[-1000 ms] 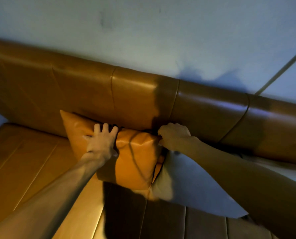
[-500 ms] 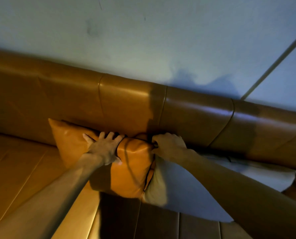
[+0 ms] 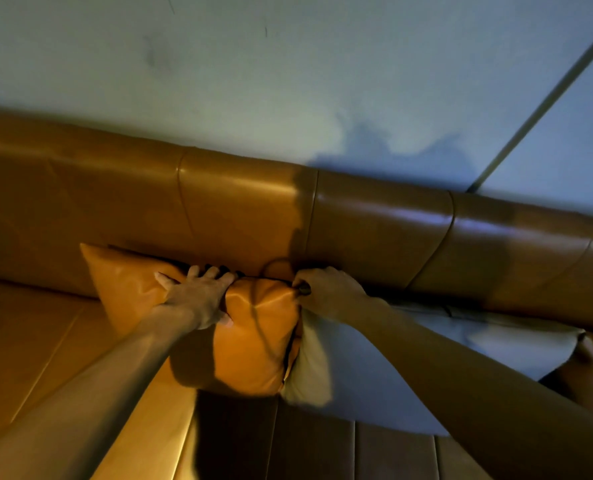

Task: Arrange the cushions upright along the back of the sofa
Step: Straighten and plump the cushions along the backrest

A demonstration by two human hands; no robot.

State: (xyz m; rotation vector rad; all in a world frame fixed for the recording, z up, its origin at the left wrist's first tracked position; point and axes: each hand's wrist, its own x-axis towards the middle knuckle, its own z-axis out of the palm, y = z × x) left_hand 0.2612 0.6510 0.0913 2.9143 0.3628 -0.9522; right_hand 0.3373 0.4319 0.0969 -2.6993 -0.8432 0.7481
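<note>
An orange leather cushion (image 3: 253,341) stands upright against the brown leather sofa back (image 3: 239,216). My left hand (image 3: 198,299) grips its top edge near the middle, fingers curled over behind it. At the cushion's top right corner my right hand (image 3: 329,292) is closed on the leather. A white cushion (image 3: 409,368) leans against the sofa back just to the right, touching the orange one; my right forearm crosses over it.
The sofa seat (image 3: 46,348) stretches out to the left and in front of the cushions. A pale wall (image 3: 288,81) rises behind the sofa back, with a thin dark line (image 3: 547,95) running diagonally at the right.
Both hands and the orange cushion have barely shifted. The view has tilted up a little, and the cushion's top edge sits pressed closer to the sofa back.
</note>
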